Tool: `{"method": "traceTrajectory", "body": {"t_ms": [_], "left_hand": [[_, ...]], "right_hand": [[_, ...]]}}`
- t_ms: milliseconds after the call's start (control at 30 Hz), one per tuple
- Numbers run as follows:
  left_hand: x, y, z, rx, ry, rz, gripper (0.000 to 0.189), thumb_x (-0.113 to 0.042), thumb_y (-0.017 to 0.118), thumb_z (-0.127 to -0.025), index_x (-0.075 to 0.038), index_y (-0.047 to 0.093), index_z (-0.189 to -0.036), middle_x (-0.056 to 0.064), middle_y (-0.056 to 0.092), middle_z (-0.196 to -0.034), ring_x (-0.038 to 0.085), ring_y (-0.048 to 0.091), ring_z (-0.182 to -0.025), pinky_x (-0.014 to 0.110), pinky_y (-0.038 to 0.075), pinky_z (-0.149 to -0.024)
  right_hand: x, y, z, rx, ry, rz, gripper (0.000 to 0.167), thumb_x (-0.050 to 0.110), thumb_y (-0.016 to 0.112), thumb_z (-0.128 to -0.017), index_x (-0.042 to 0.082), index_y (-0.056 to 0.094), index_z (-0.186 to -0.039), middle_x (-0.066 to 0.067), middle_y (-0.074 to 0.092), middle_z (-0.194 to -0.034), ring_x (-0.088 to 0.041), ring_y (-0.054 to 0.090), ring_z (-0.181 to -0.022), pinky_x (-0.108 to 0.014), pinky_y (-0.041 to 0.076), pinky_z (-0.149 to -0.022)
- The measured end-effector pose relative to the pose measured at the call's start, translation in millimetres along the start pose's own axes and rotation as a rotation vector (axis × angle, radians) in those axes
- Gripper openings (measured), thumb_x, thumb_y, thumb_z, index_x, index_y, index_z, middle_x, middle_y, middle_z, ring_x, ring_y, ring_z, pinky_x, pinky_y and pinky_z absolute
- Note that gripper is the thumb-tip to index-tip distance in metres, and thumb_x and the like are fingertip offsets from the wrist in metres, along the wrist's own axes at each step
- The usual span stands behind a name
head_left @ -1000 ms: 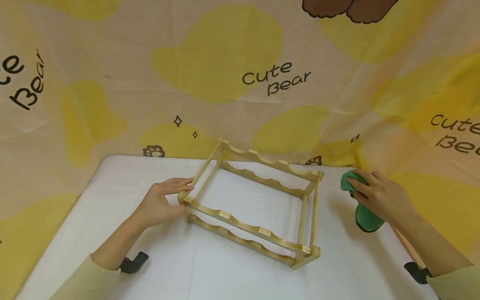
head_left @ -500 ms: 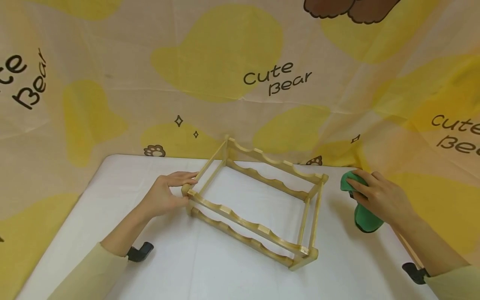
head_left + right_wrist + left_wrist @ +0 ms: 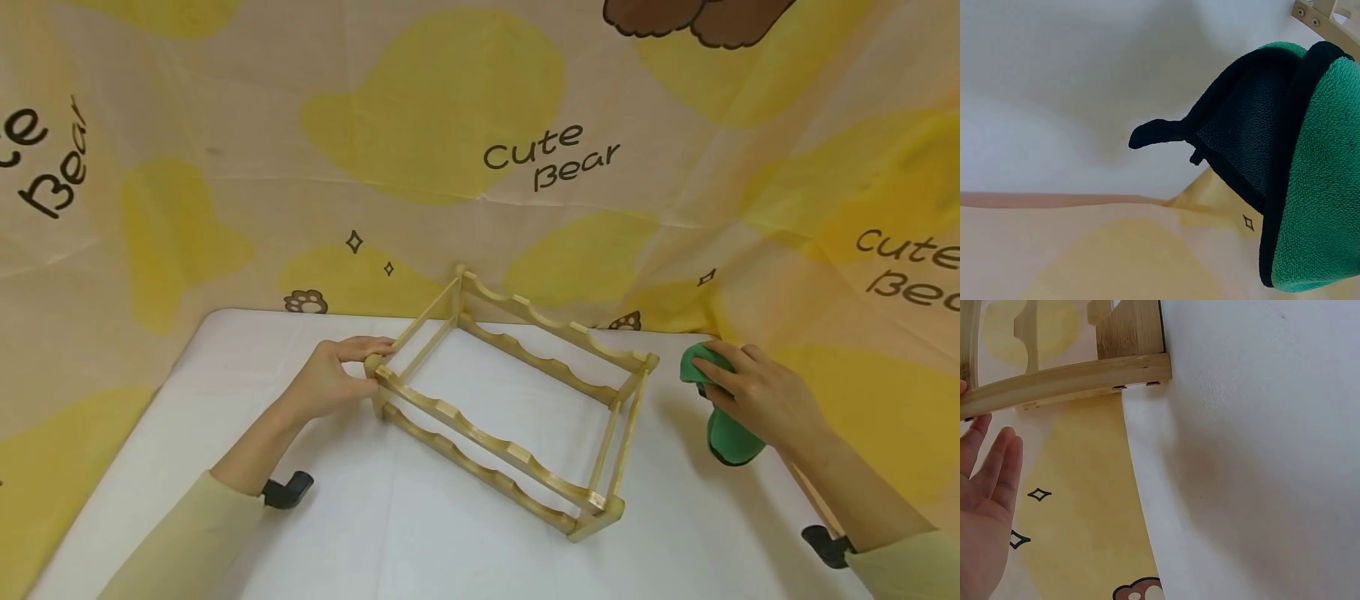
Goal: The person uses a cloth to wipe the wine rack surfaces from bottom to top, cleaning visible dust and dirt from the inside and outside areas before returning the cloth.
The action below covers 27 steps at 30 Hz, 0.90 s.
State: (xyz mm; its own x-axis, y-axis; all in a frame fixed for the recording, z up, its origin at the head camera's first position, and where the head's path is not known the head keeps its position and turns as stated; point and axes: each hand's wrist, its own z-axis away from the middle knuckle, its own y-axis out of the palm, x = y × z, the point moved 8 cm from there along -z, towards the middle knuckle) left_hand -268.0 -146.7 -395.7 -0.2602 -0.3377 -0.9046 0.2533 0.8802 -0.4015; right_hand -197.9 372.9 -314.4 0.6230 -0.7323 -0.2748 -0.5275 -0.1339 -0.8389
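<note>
A pale wooden wine rack (image 3: 480, 433) with scalloped rails stands at an angle on the white table. My left hand (image 3: 326, 383) holds its left front corner, thumb on the near side and fingers by the side bar. In the left wrist view the rack's end piece (image 3: 1066, 380) passes between fingertips of that hand (image 3: 985, 494). To the right of the rack, my right hand (image 3: 772, 400) grips a bunched green cloth (image 3: 733, 437) with black edging, held above the table. The right wrist view shows the cloth (image 3: 1322, 181) folded over, its dark inner side visible; the hand itself is hidden there.
The white table (image 3: 450, 558) meets a yellow and beige printed curtain (image 3: 420, 108) at the back and both sides. Black wrist mounts (image 3: 288, 490) stick out from both sleeves. The table's right edge runs beneath the right forearm.
The rack has turned a little clockwise: its left end moved away and to the right, its near right corner slightly left. My left hand moved with it. The right hand and cloth barely moved.
</note>
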Motion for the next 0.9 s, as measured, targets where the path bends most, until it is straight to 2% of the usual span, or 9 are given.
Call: {"method": "traceTrajectory", "body": {"t_ms": [133, 233, 333, 467, 567, 667, 900], "left_hand": [[1.6, -0.3, 1.2, -0.008, -0.02, -0.035, 0.051, 0.008, 0.073, -0.076, -0.005, 0.077, -0.126, 0.012, 0.068, -0.138, 0.036, 0.051, -0.141, 0.061, 0.037, -0.116], [-1.3, -1.0, 5.9, -0.049, 0.01, -0.113, 0.056, 0.006, 0.074, -0.077, -0.009, 0.074, -0.131, 0.012, 0.068, -0.138, 0.038, 0.054, -0.137, 0.064, 0.042, -0.111], [-12.1, -2.0, 13.6, -0.136, 0.152, -0.214, 0.062, 0.007, 0.075, -0.074, -0.008, 0.072, -0.134, 0.012, 0.069, -0.136, 0.037, 0.058, -0.132, 0.066, 0.045, -0.108], [-39.0, 2.7, 26.2, -0.264, 0.447, -0.312, 0.064, 0.006, 0.075, -0.068, -0.004, 0.073, -0.131, 0.011, 0.072, -0.132, 0.038, 0.06, -0.127, 0.061, 0.045, -0.108], [-60.6, 15.4, 32.9, -0.297, 0.608, -0.36, 0.062, 0.0, 0.078, -0.066, -0.003, 0.074, -0.128, 0.011, 0.073, -0.13, 0.039, 0.062, -0.123, 0.055, 0.043, -0.11], [-80.1, 34.7, 36.7, -0.271, 0.694, -0.395, 0.061, -0.006, 0.081, -0.067, -0.005, 0.074, -0.127, 0.012, 0.073, -0.128, 0.038, 0.063, -0.122, 0.055, 0.043, -0.113], [-113.1, 83.8, 45.8, -0.224, 0.823, -0.453, 0.06, -0.015, 0.083, -0.065, -0.009, 0.073, -0.124, 0.011, 0.074, -0.126, 0.036, 0.067, -0.119, 0.065, 0.049, -0.102]], "right_hand": [[0, 0, 1.4, -0.01, 0.002, -0.005, 0.072, 0.053, 0.027, -0.114, 0.003, 0.079, -0.108, -0.023, 0.067, -0.123, -0.037, 0.061, -0.086, -0.044, 0.052, -0.043], [0, 1, 2.5, -0.013, 0.009, -0.012, 0.072, 0.053, 0.028, -0.113, 0.003, 0.079, -0.109, -0.024, 0.067, -0.123, -0.038, 0.061, -0.086, -0.045, 0.052, -0.043], [0, 1, 3.3, -0.011, 0.017, -0.018, 0.072, 0.054, 0.028, -0.113, 0.003, 0.079, -0.109, -0.023, 0.066, -0.123, -0.038, 0.061, -0.087, -0.046, 0.052, -0.043], [0, 2, 4.0, -0.009, 0.027, -0.024, 0.074, 0.056, 0.027, -0.113, 0.003, 0.079, -0.11, -0.022, 0.066, -0.124, -0.038, 0.061, -0.087, -0.046, 0.053, -0.044], [-1, 2, 4.5, -0.013, 0.032, -0.031, 0.073, 0.056, 0.027, -0.113, 0.003, 0.078, -0.11, -0.022, 0.066, -0.124, -0.038, 0.061, -0.087, -0.046, 0.053, -0.044], [-1, 2, 4.9, -0.015, 0.037, -0.036, 0.073, 0.056, 0.028, -0.113, 0.003, 0.078, -0.11, -0.022, 0.066, -0.124, -0.038, 0.061, -0.086, -0.047, 0.053, -0.043], [-1, 4, 5.1, -0.007, 0.042, -0.032, 0.076, 0.058, 0.025, -0.112, 0.004, 0.078, -0.111, -0.022, 0.066, -0.125, -0.038, 0.062, -0.087, -0.047, 0.052, -0.043]]}}
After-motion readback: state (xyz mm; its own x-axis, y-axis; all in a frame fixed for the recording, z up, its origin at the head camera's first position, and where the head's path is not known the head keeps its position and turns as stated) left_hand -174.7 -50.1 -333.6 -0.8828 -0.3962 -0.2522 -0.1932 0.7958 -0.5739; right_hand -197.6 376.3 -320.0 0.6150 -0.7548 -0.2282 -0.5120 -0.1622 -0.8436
